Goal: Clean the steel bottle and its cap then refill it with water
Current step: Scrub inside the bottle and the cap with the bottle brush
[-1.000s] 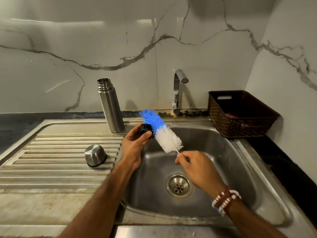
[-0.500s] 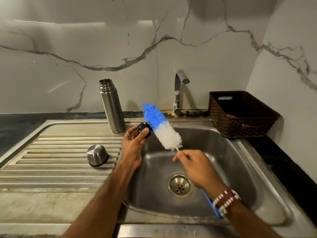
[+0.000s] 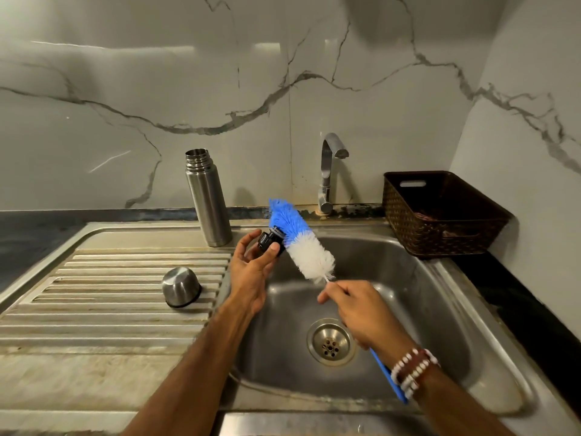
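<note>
- Left hand (image 3: 251,269) pinches the small black plastic inner cap (image 3: 269,242) between thumb and fingertips, over the near-left corner of the basin. The hold is light and at the cap's edge.
- Right hand (image 3: 358,313) is curled tight round the stem of the blue-and-white bristled bottle brush (image 3: 298,243). The bristles press against the cap.
- Risk: a firm brush stroke against that light pinch could knock the cap loose. It would likely fall into the stainless steel sink (image 3: 440,294) and roll toward the round drain strainer (image 3: 331,341).
- Risk: the brush's blue tip lies near the tall cylindrical steel bottle (image 3: 207,199). The bottle stands upright and uncapped at the back of the ribbed steel drainboard (image 3: 110,278), so a wide sweep could tip it.
- The domed steel outer cup lid (image 3: 181,291) rests mouth down on the drainboard, well apart from both hands and not at risk.
- The chrome tap (image 3: 330,171) shows no running water. Its spout overhangs the back of the basin, just beyond the brush.
- The dark brown woven basket (image 3: 440,215) sits right of the sink, out of the working path.
</note>
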